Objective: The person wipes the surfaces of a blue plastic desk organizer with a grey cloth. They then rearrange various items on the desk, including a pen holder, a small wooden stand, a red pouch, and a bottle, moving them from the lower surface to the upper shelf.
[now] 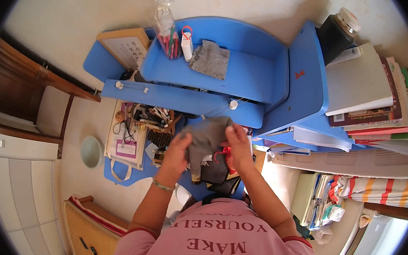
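A dark grey cloth is stretched between my two hands, slightly blurred, above the blue desk. My left hand grips its left edge, thumb on top. At the upper right corner, my right hand pinches the cloth. A second grey knitted-looking cloth lies folded on the blue shelf. Below the held cloth are a dark flat pouch or cloth and a small red pouch with a cord. The cloth hides part of the desk.
Pens and tools crowd the desk's left side, beside scissors on a tote bag. On the shelf stand a white bottle-like object and wrapped pencils. A dark jar and stacked books occupy the right.
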A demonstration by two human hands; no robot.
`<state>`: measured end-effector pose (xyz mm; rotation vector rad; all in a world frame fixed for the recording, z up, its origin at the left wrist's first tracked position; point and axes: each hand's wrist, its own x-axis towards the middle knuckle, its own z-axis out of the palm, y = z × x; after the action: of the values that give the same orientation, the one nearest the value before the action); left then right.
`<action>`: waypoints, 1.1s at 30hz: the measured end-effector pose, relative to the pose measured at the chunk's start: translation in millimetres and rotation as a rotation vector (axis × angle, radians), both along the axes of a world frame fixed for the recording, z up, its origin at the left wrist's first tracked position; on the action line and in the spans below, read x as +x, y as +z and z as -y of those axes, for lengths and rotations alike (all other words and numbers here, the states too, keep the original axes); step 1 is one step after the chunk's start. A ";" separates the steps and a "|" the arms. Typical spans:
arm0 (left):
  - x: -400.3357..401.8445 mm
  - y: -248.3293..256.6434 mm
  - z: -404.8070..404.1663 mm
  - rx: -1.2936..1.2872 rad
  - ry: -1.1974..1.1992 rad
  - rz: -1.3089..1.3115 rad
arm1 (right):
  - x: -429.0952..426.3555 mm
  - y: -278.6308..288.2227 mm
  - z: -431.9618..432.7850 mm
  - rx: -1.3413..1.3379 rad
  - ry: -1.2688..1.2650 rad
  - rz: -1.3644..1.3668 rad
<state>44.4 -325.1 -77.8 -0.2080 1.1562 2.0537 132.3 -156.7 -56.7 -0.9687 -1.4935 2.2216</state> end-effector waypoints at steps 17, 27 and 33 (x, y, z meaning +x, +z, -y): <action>-104.5 -26.0 -68.7 -0.805 -0.615 -1.753 | 5.5 -69.8 -78.8 -1.007 -0.234 -0.563; -115.0 -20.2 -90.1 -0.690 -0.805 -1.866 | 3.3 -51.2 -82.6 -1.033 -0.243 -0.542; -151.1 -9.1 -15.3 -0.795 -0.919 -1.772 | 1.4 -54.2 -78.7 -1.094 -0.273 -0.528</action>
<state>-106.7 -309.8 -86.9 1.7198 2.2737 0.4430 133.7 -77.9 -110.9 -0.6360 0.1503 2.7143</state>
